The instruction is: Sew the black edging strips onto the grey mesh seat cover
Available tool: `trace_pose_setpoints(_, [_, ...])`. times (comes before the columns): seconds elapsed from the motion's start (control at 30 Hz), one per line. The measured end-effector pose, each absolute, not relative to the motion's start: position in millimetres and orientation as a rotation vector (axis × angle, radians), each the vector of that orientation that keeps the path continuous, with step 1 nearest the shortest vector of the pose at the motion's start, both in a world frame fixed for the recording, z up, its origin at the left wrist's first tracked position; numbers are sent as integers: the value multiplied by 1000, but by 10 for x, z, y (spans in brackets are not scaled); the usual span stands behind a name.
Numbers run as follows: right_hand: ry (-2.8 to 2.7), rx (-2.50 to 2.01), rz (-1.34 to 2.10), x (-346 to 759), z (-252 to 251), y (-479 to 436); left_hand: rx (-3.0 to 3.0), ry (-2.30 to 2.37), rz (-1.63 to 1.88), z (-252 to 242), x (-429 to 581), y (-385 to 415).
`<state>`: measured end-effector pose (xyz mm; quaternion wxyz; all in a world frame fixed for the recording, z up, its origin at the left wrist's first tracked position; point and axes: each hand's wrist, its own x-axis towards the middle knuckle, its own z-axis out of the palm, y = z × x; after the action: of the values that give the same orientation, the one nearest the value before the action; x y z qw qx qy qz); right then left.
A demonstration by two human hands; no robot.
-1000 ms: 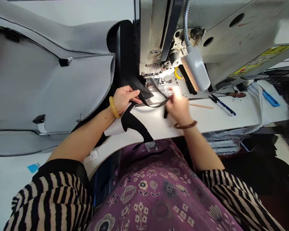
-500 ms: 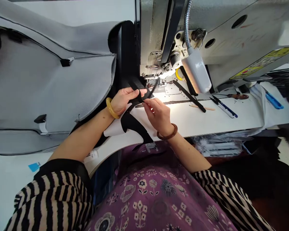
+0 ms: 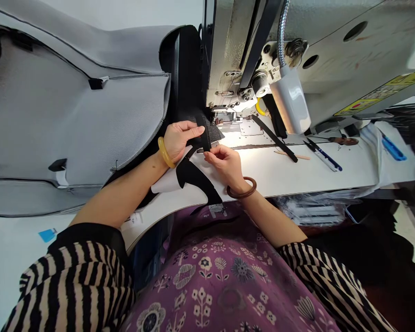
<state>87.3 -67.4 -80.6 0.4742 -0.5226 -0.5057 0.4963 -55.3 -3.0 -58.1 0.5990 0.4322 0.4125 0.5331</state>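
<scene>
A short black strip (image 3: 204, 134) is stretched between my hands, just in front of the sewing machine's presser foot (image 3: 224, 119). My left hand (image 3: 180, 139) pinches its upper part between thumb and fingers. At the strip's lower end, the fingertips of my right hand (image 3: 225, 162) are closed on it. Beneath and beside my left hand lies black material (image 3: 215, 131) reaching toward the needle area. A curved black piece with white backing (image 3: 197, 179) rests below my hands at the table's front edge.
A large grey padded cover (image 3: 65, 115) fills the left side. The sewing machine (image 3: 224, 41) with its lamp (image 3: 290, 101) stands at the back right. On the white table lie another black strip (image 3: 275, 138), thread snips (image 3: 323, 154), a screwdriver (image 3: 344, 140) and a blue-handled tool (image 3: 393, 147).
The black strip, earlier looped and blurred between my fingers, now hangs straighter between both hands. My right hand has shifted slightly down, and the view has moved a little.
</scene>
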Motion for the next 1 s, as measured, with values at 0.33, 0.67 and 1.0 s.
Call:
trace_pose_setpoints(0.33, [-1244, -1296, 1153, 866, -732, -654, 972, 1010, 1241, -586, -537, -24])
trace_pose_setpoints(0.67, [-1209, -1337, 1193, 877, -871, -594, 867, 1071, 1135, -474, -526, -56])
trace_pose_setpoints(1.0, [-1726, -1476, 850, 1032, -716, -599, 944, 1157, 1128, -418, -504, -91])
